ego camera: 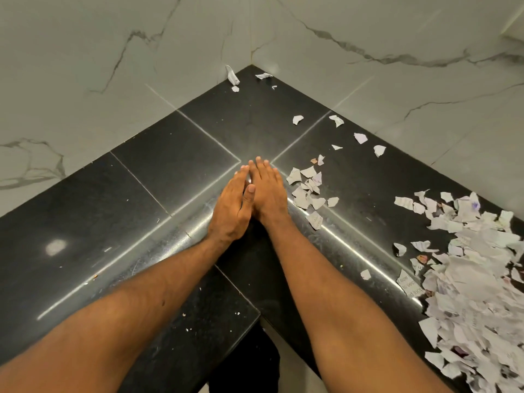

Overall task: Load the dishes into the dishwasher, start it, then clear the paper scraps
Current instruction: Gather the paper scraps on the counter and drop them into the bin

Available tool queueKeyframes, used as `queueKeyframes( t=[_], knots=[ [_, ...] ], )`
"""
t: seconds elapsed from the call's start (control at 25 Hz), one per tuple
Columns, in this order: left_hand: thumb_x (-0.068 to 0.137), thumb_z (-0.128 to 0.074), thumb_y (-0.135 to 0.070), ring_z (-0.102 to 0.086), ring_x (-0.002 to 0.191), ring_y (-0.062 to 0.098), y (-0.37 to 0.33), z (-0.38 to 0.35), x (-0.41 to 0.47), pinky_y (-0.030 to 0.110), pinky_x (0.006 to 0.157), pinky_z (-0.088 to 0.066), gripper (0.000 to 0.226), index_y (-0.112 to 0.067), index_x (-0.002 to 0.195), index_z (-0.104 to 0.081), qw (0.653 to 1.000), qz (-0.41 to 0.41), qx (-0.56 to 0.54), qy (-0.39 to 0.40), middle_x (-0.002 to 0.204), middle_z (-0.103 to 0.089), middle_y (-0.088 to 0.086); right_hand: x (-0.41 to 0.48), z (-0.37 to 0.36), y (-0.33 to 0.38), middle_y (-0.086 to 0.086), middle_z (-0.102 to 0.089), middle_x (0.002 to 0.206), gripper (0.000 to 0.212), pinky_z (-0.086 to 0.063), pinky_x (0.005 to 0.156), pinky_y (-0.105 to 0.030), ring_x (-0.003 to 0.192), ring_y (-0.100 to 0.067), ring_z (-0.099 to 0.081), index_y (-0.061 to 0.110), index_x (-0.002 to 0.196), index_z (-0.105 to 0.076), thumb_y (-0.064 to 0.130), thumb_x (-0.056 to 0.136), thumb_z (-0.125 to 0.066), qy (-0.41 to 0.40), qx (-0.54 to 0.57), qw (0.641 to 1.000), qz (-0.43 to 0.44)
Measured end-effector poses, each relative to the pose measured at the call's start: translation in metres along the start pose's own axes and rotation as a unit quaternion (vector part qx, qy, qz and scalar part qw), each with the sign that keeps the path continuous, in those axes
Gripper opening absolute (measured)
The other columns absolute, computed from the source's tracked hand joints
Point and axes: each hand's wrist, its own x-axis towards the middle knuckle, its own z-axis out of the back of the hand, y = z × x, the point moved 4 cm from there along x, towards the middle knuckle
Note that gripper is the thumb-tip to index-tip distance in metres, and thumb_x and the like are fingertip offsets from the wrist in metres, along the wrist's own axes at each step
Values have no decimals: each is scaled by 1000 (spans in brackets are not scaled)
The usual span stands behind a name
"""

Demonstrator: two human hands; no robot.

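Observation:
Both hands lie side by side on the black corner countertop [158, 171], fingers straight and pointing into the corner. My left hand [231, 207] stands on its edge against my right hand [268, 191], which lies flat; neither holds anything. A small cluster of torn paper scraps [307, 190] lies just right of my right hand. A big pile of scraps [476, 279] covers the counter at the far right. Loose scraps [360, 137] trail along the right wall, and a few more scraps [234, 78] sit deep in the corner.
Marble-look wall tiles [113, 66] close the counter on the left and right, meeting at the corner. The counter's front edge [243, 304] forms an inner angle near my body. Fine white crumbs [198, 316] dot the near counter.

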Motion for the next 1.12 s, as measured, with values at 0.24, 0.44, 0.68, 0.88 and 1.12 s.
queueKeyframes(
  t=[0.24,0.44,0.68,0.88,1.12],
  knots=[
    [109,-18,-60,-29,152,11,1,-3,-4,44,126,-26,61,-28,158,-37,997,-5,72,16,163,-39,-5,-55,54,-122,-14,-19,172,83,-8,130,-46,160,-29,-13,7,164,-19,62,103,-31,-177,27,925,-334],
    [107,-16,-64,-28,153,12,0,-6,0,39,127,-19,68,-25,153,-46,993,-7,119,15,162,-39,-4,-90,83,-108,-14,-27,169,71,-20,129,-49,156,-32,-23,10,162,-24,54,107,-33,-184,58,928,-319],
    [109,-19,-58,-23,154,8,6,-9,2,44,127,-20,60,-27,155,-45,995,4,98,34,164,-36,-7,-126,9,2,2,-9,175,67,-7,131,-43,161,-12,1,22,167,-17,56,109,-23,-28,13,997,-65],
    [109,-18,-60,-26,153,10,2,-7,-1,43,127,-22,62,-26,154,-45,993,-3,119,25,163,-38,-6,-169,49,-88,2,-20,172,69,-15,131,-46,160,-17,-12,24,164,-23,64,107,-26,-115,34,971,-205],
    [109,-21,-61,-28,153,14,-2,-10,-2,42,126,-24,60,-26,151,-46,988,-10,153,12,162,-39,-4,-163,70,-122,-5,-35,166,61,-24,127,-55,156,-27,-26,20,158,-35,56,108,-32,-176,115,932,-296]
  ],
)
